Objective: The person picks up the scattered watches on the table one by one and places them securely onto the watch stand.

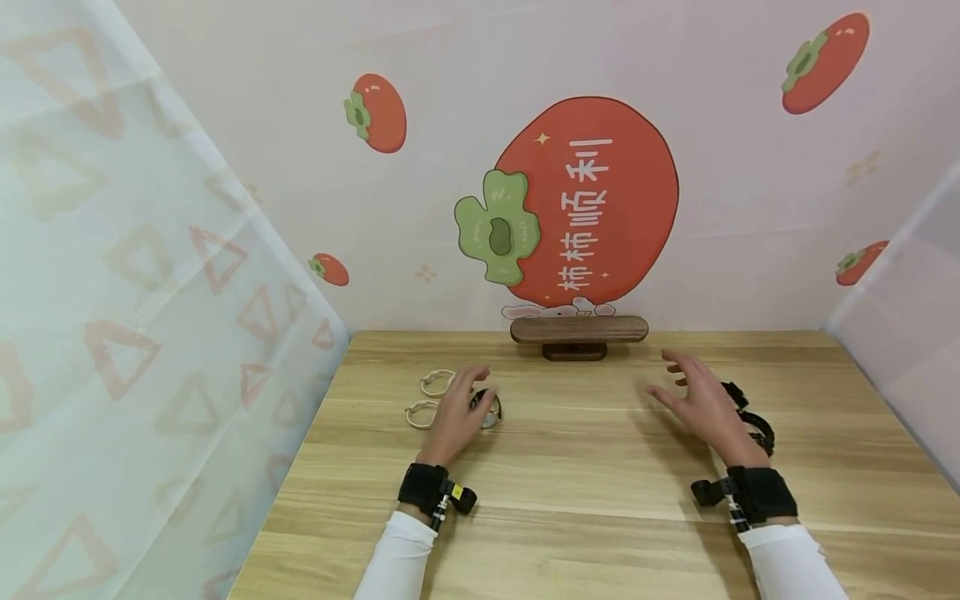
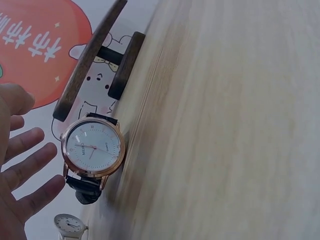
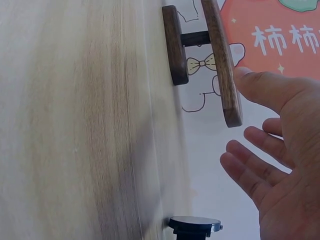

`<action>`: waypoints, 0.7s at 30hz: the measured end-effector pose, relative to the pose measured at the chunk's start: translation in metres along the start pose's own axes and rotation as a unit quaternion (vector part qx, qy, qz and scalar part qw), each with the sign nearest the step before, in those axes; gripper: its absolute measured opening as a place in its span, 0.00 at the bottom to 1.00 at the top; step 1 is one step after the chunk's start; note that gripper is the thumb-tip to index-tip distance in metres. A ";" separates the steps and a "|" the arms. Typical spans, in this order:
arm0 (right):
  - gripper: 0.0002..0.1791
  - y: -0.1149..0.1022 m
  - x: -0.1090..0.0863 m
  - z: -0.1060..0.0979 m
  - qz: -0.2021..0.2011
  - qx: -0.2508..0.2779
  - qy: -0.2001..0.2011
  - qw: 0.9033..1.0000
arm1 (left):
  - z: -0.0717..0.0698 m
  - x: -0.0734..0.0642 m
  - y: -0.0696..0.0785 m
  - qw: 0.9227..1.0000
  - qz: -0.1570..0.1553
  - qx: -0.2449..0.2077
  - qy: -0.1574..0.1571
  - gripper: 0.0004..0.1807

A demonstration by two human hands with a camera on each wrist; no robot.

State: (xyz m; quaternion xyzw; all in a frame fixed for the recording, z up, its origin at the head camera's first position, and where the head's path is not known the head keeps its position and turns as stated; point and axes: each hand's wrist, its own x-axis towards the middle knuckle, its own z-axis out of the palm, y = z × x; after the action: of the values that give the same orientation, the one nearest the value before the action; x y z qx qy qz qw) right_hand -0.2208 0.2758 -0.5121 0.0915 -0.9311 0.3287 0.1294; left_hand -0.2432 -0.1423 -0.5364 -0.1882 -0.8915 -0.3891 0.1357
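My left hand (image 1: 456, 417) reaches over the left part of the table with loosely bent fingers. Right beside its thumb stands a wristwatch with a black strap (image 2: 95, 147), white dial and rose-gold case; in the left wrist view one fingertip overlaps its edge. Two pale wristwatches are left of that hand, a farther one (image 1: 437, 382) and a nearer one (image 1: 414, 414) partly hidden by it. My right hand (image 1: 705, 412) hovers at the right, thumb and fingers spread apart around nothing. Beyond it are two black wristwatches, one farther (image 1: 735, 395) and one nearer (image 1: 762, 435).
A dark wooden T-shaped stand (image 1: 579, 330) with a bare crossbar stands at the table's back edge, between the hands. The wood-grain table (image 1: 570, 500) meets a printed back wall (image 1: 420, 208) and side panels left and right.
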 end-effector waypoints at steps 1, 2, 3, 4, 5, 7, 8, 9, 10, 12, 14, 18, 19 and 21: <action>0.38 0.000 0.001 0.001 0.002 0.001 -0.002 1.000 | 0.000 0.001 0.000 1.000 0.001 0.000 0.001 0.26; 0.38 0.000 0.002 0.001 0.004 0.001 -0.003 1.000 | 0.001 0.002 0.000 1.000 0.001 0.000 0.001 0.26; 0.38 0.001 0.003 0.002 0.003 0.003 -0.003 1.000 | 0.001 0.003 0.000 1.000 0.001 0.003 0.002 0.26; 0.38 0.001 0.003 0.003 0.003 0.002 -0.001 1.000 | 0.002 0.004 0.000 1.000 0.000 0.007 0.001 0.26; 0.38 0.001 0.004 0.003 0.001 0.003 -0.001 1.000 | 0.003 0.006 0.001 1.000 0.001 0.009 0.000 0.26; 0.39 0.002 0.005 0.004 -0.001 0.006 0.000 1.000 | 0.004 0.008 0.001 1.000 0.001 0.011 0.000 0.26; 0.39 0.002 0.006 0.005 -0.001 0.007 0.000 1.000 | 0.005 0.009 0.002 1.000 -0.001 0.014 0.001 0.26; 0.39 0.002 0.006 0.005 0.000 0.008 0.000 1.000 | 0.005 0.011 0.003 1.000 -0.003 0.017 0.002 0.26; 0.39 0.002 0.006 0.005 0.001 0.009 -0.001 1.000 | 0.006 0.012 0.004 1.000 -0.002 0.017 0.003 0.26; 0.39 0.002 0.007 0.006 0.004 0.011 -0.004 1.000 | 0.007 0.013 0.006 1.000 -0.007 0.017 0.006 0.27; 0.39 0.003 0.008 0.007 0.005 0.012 -0.005 1.000 | 0.007 0.015 0.008 1.000 -0.012 0.019 0.008 0.27; 0.39 0.005 0.010 0.008 -0.002 0.015 -0.002 1.000 | 0.009 0.019 0.010 1.000 -0.023 0.016 0.006 0.27; 0.39 0.005 0.011 0.009 -0.005 0.017 -0.001 1.000 | 0.009 0.020 0.011 1.000 -0.024 0.014 0.005 0.27; 0.38 0.005 0.012 0.010 -0.008 0.021 0.000 1.000 | 0.010 0.023 0.011 1.000 -0.025 0.010 0.003 0.27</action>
State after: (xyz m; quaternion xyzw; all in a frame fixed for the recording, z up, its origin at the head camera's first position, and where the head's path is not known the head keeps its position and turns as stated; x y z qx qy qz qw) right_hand -0.2351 0.2723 -0.5185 0.1016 -0.9232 0.3469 0.1304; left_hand -0.2595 -0.1231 -0.5270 -0.1630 -0.8996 -0.3838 0.1300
